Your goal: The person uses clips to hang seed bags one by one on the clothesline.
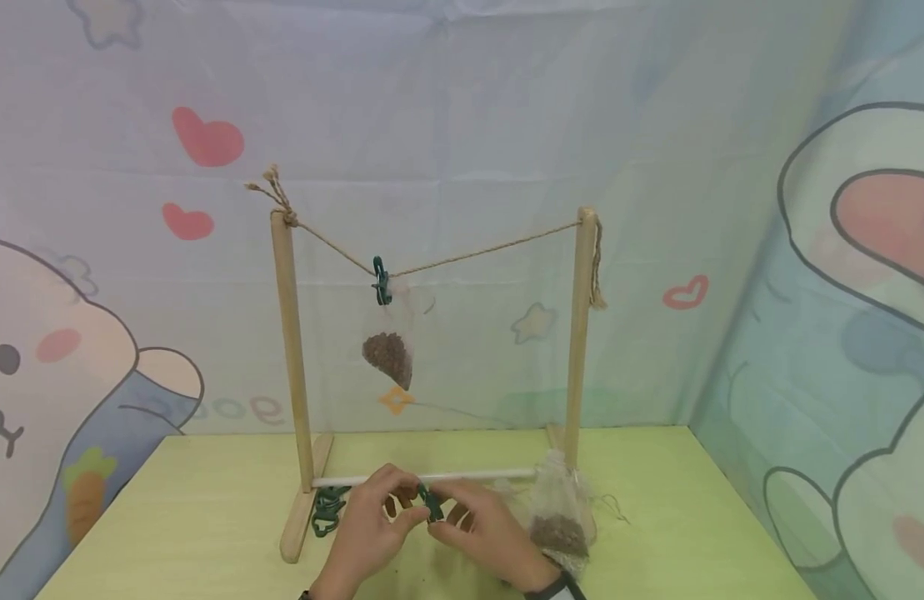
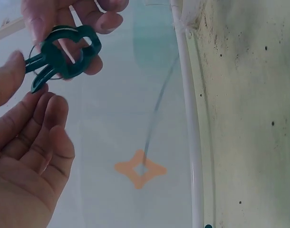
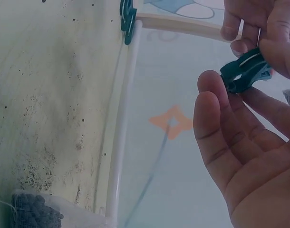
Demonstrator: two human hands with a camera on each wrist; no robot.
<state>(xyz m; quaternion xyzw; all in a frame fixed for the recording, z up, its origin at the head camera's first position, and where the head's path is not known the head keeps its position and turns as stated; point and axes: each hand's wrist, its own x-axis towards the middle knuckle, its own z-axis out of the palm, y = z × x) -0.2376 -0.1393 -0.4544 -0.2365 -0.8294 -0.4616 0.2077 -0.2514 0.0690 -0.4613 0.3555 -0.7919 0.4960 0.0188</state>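
Green plastic clip [image 1: 431,502] pinched by left hand [image 1: 372,525] and right hand [image 1: 487,527], both part-curled.
Handles [image 2: 44,78] lie at the left fingertips [image 2: 13,66]; through uneven squeezing, the clip could be dropped.

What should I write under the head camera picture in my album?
Left hand and right hand hold a green clip while a bag hangs from a rope by another clip.

Low ahead of left hand [image 1: 375,521] and right hand [image 1: 487,525] lies a white bar [image 1: 506,474]; above it, a hanging bag [image 1: 389,354] blocks the left, while the right could pass beneath the rope [image 1: 484,253]. Loose clips [image 1: 327,508] crowd the left hand's outer side, a mesh bag [image 1: 557,518] the right's.
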